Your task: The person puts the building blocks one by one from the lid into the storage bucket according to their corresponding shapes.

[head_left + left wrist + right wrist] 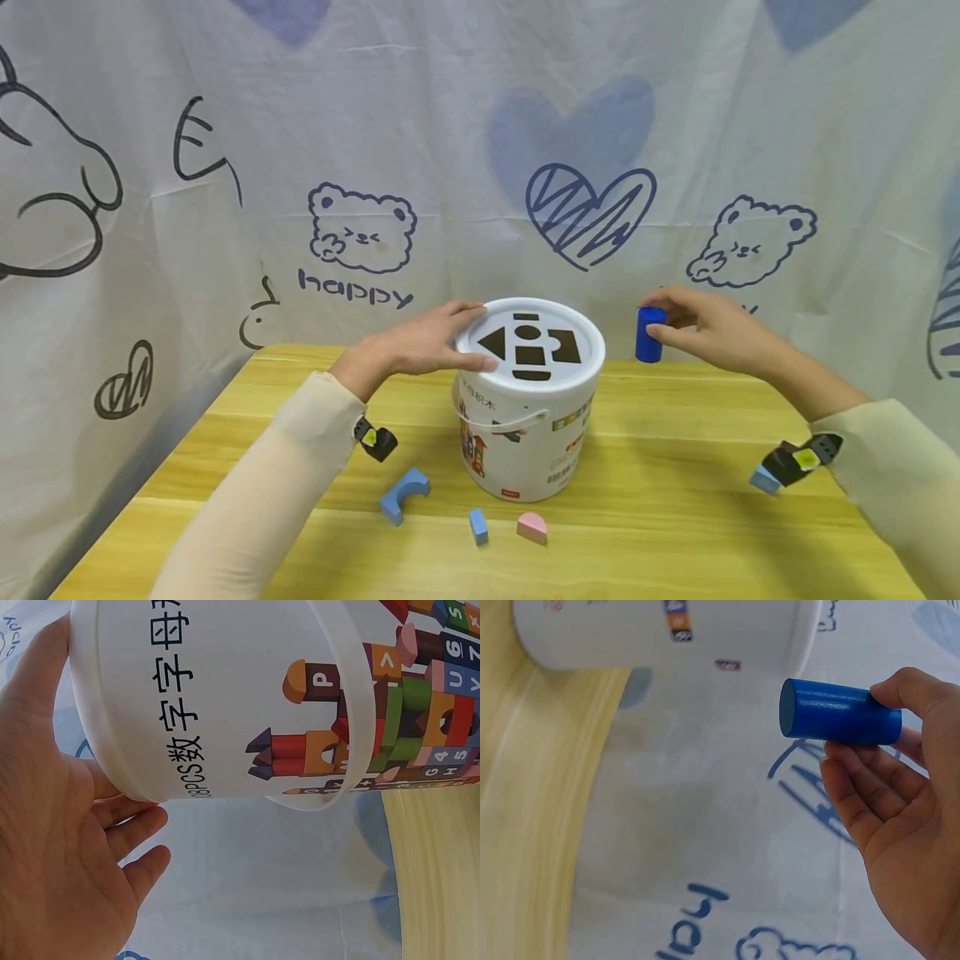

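Note:
A white bucket stands on the table, its lid pierced with several shaped holes, among them a round one, a triangle and a rectangle. My left hand rests against the lid's left rim, thumb on top; in the left wrist view its fingers spread loosely along the bucket's side. Right of the bucket, my right hand pinches a dark blue cylinder block between thumb and fingers. The cylinder is held upright in the air, apart from the bucket, at about lid height.
In front of the bucket lie a light blue arch block, a small light blue block and a pink half-round block. Another light blue block shows partly behind the right wrist camera. A printed curtain hangs behind the wooden table.

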A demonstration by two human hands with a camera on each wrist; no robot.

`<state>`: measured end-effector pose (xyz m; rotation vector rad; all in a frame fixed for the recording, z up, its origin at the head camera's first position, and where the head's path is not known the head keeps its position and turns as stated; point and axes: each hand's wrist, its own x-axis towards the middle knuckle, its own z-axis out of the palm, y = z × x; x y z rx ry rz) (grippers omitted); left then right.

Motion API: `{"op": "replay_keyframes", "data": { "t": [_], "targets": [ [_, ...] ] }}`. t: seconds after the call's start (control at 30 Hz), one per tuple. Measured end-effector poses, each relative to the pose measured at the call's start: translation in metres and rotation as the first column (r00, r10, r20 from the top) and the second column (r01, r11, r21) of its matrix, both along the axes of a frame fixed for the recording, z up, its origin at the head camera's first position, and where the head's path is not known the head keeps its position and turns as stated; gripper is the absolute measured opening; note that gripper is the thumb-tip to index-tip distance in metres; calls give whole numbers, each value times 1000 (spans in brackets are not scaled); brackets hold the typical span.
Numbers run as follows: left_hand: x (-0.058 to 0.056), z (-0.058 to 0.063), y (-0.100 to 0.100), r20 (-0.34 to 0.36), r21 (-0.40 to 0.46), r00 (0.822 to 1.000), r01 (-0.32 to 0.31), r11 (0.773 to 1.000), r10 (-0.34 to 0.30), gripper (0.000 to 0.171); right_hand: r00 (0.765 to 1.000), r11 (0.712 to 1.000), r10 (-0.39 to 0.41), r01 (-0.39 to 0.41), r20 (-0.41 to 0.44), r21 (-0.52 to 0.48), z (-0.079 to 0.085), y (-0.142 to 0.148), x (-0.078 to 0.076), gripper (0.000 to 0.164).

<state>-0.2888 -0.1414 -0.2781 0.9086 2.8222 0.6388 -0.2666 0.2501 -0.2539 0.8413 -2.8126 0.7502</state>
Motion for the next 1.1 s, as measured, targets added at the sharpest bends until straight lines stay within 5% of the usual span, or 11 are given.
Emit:
{"op": "replay_keyframes", "data": {
  "t": [0.57, 1.1],
  "targets": [
    [-3, 1, -1, -10, -9, 1000, 0, 1000, 0, 100, 996, 996, 87, -87, 13, -4, 37, -52, -10, 38],
    [-2, 0, -1, -11, -6, 1000, 3, 1000, -3, 100, 991, 990, 124, -126, 50, 56, 46, -98, -34, 31]
  ]
}}
